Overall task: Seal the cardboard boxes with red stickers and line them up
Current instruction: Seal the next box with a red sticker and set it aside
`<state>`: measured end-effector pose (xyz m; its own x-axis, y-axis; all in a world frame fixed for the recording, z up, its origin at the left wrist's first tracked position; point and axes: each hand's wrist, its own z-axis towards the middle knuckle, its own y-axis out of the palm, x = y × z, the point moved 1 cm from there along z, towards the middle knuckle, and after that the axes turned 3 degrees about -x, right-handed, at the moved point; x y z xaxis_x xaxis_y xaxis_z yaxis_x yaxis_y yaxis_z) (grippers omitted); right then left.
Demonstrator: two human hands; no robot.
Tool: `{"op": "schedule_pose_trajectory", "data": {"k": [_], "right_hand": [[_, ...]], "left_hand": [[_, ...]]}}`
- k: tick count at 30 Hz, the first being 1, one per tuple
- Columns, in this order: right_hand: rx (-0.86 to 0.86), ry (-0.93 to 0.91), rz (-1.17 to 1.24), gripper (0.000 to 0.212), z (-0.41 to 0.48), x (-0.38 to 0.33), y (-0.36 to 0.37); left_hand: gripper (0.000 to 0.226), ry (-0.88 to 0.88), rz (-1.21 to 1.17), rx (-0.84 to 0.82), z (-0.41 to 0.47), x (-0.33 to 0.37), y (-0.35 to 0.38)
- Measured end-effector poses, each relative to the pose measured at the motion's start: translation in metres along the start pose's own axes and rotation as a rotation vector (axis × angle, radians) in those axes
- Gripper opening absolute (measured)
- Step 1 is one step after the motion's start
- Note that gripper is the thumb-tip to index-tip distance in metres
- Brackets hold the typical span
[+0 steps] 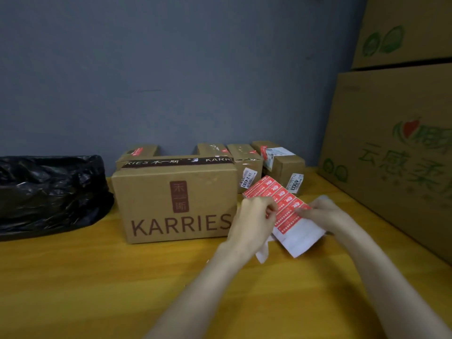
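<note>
Presently, peeling step: left hand (pixel 252 216) pinches a sticker on the sticker sheet (pixel 281 199), right hand (pixel 322 211) grips its edge; next, likely, sealing the KARRIES box (pixel 176 204).

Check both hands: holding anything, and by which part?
Both hold the red sticker sheet: left hand pinches its left edge, right hand pinches its right edge.

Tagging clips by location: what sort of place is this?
Probably a parcel-packing corner: small labelled brown cardboard boxes, large printed cardboard cartons stacked at right, a sheet of red stickers over the yellow wooden table.
</note>
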<state>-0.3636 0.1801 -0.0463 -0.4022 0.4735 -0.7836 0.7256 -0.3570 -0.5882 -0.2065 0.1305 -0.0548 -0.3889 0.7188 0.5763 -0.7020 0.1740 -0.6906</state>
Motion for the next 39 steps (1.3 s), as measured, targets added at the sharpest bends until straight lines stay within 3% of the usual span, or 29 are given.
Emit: {"op": "schedule_pose_trajectory", "data": {"k": [5, 10, 14, 19, 23, 32, 39], "right_hand": [[0.096, -0.049, 0.113, 0.033, -0.005, -0.004, 0.0], [0.349, -0.263, -0.276, 0.051, -0.017, -0.008, 0.009], [0.484, -0.419, -0.279, 0.057, -0.024, -0.013, 0.017], [0.394, -0.635, -0.176, 0.039, -0.02, -0.017, 0.031], [0.292, -0.719, 0.042, 0.028, -0.018, -0.017, 0.04], [0.166, -0.749, 0.361, 0.02, -0.03, -0.021, 0.046], [0.147, -0.75, 0.385, 0.02, -0.032, -0.022, 0.045]], "left_hand": [[0.022, 0.052, -0.103, -0.035, 0.001, 0.003, 0.003], [0.026, 0.037, -0.143, -0.066, -0.001, 0.0, 0.007], [0.022, 0.065, -0.196, -0.037, -0.003, 0.002, 0.012], [0.024, 0.081, -0.223, 0.08, -0.001, -0.001, 0.018], [0.022, 0.019, -0.355, 0.165, 0.001, 0.0, 0.008], [0.009, -0.196, -0.746, 0.207, 0.008, -0.01, -0.005], [0.014, -0.183, -0.752, 0.209, 0.009, -0.012, -0.009]]}}
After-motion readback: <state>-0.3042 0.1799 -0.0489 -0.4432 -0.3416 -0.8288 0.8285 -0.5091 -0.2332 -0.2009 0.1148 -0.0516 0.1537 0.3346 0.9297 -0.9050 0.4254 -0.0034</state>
